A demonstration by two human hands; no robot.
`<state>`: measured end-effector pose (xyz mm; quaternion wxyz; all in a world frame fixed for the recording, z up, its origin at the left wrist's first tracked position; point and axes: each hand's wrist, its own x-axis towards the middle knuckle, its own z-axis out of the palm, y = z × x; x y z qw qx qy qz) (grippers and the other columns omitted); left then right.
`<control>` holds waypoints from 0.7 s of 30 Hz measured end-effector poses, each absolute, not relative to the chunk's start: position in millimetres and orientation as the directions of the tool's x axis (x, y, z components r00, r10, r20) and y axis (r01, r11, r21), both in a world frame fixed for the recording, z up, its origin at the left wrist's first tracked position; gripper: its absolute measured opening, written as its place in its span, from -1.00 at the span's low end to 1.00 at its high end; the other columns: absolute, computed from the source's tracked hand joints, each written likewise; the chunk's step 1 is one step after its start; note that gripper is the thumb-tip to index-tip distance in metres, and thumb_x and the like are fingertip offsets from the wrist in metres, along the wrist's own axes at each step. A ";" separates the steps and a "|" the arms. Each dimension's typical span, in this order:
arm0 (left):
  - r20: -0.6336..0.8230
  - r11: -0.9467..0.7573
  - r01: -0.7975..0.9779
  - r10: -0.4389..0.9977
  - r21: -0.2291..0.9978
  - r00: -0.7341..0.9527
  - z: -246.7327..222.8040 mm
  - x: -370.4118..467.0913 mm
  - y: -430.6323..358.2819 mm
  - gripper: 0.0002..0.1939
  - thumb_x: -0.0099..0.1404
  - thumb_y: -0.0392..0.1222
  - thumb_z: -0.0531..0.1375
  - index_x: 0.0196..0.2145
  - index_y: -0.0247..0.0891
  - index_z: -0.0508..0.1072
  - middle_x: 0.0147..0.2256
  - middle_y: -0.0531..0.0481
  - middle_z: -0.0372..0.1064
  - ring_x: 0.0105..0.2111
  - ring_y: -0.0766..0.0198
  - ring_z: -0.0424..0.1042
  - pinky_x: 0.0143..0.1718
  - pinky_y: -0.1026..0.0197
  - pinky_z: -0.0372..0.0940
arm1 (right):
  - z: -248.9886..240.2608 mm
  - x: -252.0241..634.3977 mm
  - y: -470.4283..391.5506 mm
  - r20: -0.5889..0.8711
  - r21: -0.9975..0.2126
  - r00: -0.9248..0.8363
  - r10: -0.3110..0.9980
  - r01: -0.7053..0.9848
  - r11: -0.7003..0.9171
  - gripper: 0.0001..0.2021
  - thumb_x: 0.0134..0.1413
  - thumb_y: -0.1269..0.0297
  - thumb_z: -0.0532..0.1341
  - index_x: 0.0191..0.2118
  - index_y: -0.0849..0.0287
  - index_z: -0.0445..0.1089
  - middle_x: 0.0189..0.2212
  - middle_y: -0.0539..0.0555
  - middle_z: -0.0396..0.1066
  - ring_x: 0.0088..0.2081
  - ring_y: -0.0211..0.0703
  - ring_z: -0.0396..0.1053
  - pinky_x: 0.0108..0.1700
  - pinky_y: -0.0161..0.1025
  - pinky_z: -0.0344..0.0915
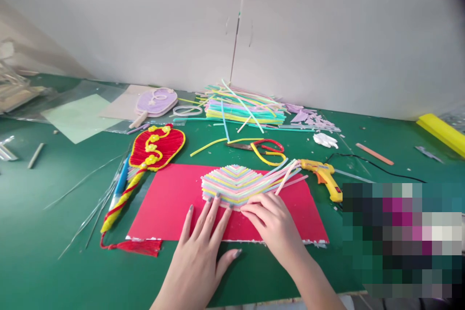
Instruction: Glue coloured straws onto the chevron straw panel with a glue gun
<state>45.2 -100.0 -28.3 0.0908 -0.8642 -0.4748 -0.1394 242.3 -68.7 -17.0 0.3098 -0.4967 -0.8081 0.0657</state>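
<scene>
Two hands work at the lower center of the frame on a striped piece (232,181) of pastel strips, which lies on a red sheet (167,198). The left hand (201,247) is spread palm down, grasping nothing; its fingertips rest along the lower left edge of the piece. The right hand (272,225) is bent, thumb and fingers pinched on the lower edge, right of center. Loose strip ends extend from the piece toward the right. A yellow glue gun (325,177) lies at their tips, center right. Scissors (254,146) lie above the piece. A strip pile (247,109) occupies the upper center. A red and yellow fan (158,147) lies left of the piece, its tassel (141,247) at lower left. A purple fan (156,101) lies at upper left.
</scene>
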 end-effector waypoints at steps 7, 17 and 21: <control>0.312 -0.530 0.848 0.806 -0.002 0.504 -29.7 44.7 -100.1 -0.35 0.34 0.18 -0.02 0.26 -0.23 0.14 0.23 -0.20 0.14 0.21 -0.01 0.16 0.14 -0.16 0.14 | -14.0 243.0 -68.2 0.425 -0.371 -0.370 0.826 0.761 0.532 -0.85 0.22 0.40 0.14 -0.23 0.11 0.46 -0.32 0.04 0.43 -0.26 -0.20 0.35 -0.18 -0.21 0.28; 0.318 -0.527 0.850 0.807 0.007 0.498 -29.6 46.0 -99.3 -0.34 0.34 0.19 -0.02 0.26 -0.25 0.14 0.22 -0.22 0.17 0.20 -0.03 0.17 0.12 -0.17 0.16 | -11.6 244.2 -64.6 0.395 -0.279 -0.491 0.776 0.741 0.611 -0.84 0.27 0.43 0.07 -0.24 0.18 0.40 -0.27 0.06 0.43 -0.21 -0.17 0.31 -0.15 -0.20 0.18; 0.317 -0.523 0.851 0.814 0.035 0.487 -30.2 45.8 -100.1 -0.34 0.34 0.18 -0.02 0.27 -0.23 0.11 0.23 -0.21 0.15 0.21 -0.02 0.14 0.15 -0.18 0.12 | -8.1 246.1 -58.7 0.391 -0.181 -0.568 0.724 0.724 0.665 -0.81 0.28 0.44 0.04 -0.24 0.20 0.40 -0.28 0.08 0.43 -0.21 -0.15 0.29 -0.17 -0.19 0.18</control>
